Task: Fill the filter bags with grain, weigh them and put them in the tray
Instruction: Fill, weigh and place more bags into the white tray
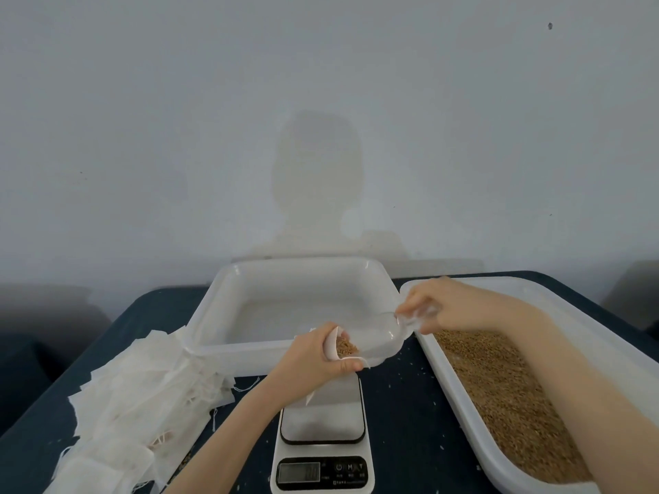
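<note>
The left hand is curled around the open mouth of a white filter bag, thumb and fingers pinching it wide just above the far edge of the kitchen scale. The right hand grips the handle of a clear plastic scoop, fingers wrapped round it, tipping the scoop's lip down into the bag so that brown grain sits at the mouth. Both forearms reach in from the near edge, the right one crossing over the long white bin of grain on the right. Behind the hands stands the white tray, its near rim just beyond the bag. A heap of unfilled filter bags lies at the left, touching the tray's corner. Stray grains dot the dark tabletop between scale and bin.
</note>
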`<act>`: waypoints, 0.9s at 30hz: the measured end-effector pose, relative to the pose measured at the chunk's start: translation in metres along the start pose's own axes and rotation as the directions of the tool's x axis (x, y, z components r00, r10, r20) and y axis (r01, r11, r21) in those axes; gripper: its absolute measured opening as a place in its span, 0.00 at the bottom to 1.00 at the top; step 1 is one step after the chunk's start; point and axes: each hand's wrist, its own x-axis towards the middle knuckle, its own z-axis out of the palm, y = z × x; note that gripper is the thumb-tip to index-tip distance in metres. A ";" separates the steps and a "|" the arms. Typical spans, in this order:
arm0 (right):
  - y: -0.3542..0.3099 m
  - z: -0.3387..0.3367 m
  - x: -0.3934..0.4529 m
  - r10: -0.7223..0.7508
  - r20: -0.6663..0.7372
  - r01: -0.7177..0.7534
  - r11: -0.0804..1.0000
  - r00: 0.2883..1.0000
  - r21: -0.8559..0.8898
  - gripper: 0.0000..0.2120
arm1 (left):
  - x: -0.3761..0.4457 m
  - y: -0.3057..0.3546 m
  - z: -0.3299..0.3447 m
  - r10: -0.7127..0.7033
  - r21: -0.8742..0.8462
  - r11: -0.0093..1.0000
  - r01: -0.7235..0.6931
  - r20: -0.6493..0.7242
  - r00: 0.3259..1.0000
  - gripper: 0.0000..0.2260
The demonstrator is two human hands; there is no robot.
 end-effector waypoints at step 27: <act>0.083 0.037 -0.028 0.149 -0.201 -0.063 0.923 0.968 0.381 0.21 | 0.007 0.002 0.009 -0.143 -0.416 0.898 0.142 0.028 0.989 0.04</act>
